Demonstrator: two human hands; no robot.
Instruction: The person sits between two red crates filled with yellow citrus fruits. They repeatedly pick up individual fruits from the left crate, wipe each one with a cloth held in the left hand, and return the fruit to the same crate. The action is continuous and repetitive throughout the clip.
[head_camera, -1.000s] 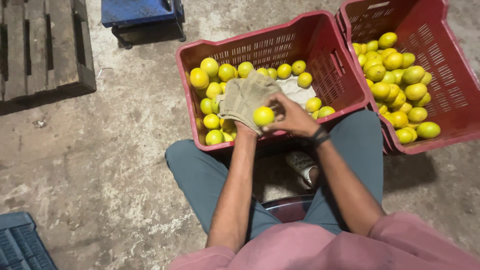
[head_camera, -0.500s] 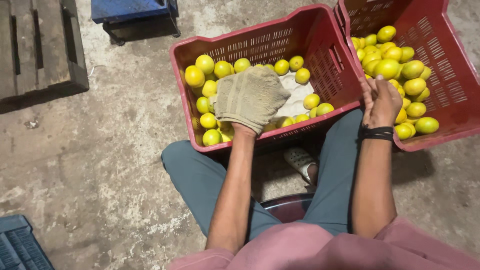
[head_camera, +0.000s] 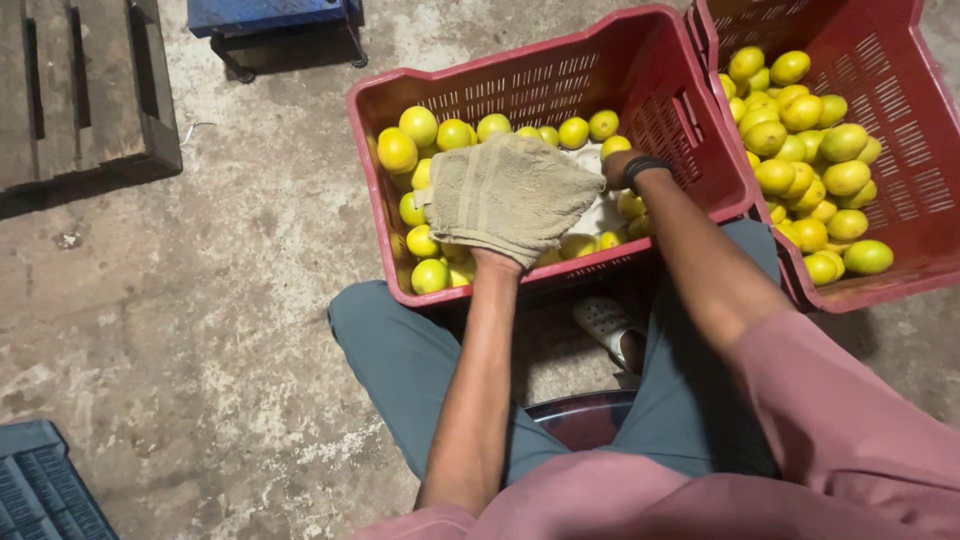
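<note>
Right hand (head_camera: 612, 168) back from right crate (head_camera: 900, 90) into near crate (head_camera: 520, 90).

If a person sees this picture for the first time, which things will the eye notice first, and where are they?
First come the two red crates of yellow-green citrus fruit, one in the middle before the seated person, one at the right edge. Next is the beige cloth draped over the left hand, spread above the middle crate's fruit. The right hand, with a black wristband, reaches into the same crate behind the cloth.

no packages, labels, signs or screens
</note>
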